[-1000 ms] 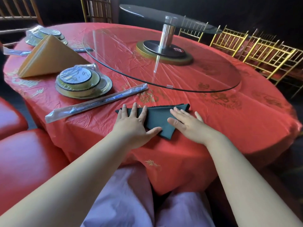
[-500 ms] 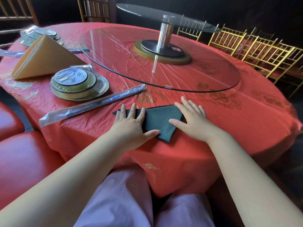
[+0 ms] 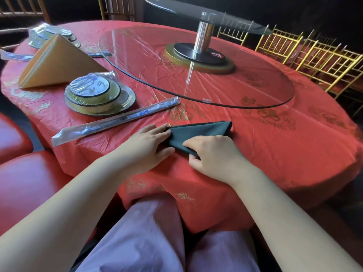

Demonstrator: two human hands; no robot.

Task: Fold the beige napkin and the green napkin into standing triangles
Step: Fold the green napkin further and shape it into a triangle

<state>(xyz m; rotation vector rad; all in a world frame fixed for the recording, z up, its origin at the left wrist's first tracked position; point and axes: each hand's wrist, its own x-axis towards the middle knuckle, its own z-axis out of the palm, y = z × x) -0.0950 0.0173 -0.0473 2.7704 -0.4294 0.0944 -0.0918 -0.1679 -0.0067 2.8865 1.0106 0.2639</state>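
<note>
The green napkin lies flat as a folded triangle on the red tablecloth near the table's front edge. My left hand rests flat at the napkin's left corner, fingers together, touching its edge. My right hand pinches the napkin's near point between thumb and curled fingers. The beige napkin stands as a folded triangle at the far left of the table, well away from both hands.
A stack of plastic-wrapped plates and wrapped chopsticks lie left of the green napkin. A glass turntable covers the table's middle. Gold chairs line the right side; red seats sit at my left.
My right hand came back from the napkin's right corner to its near point and closed on it. My left hand slid to the left corner.
</note>
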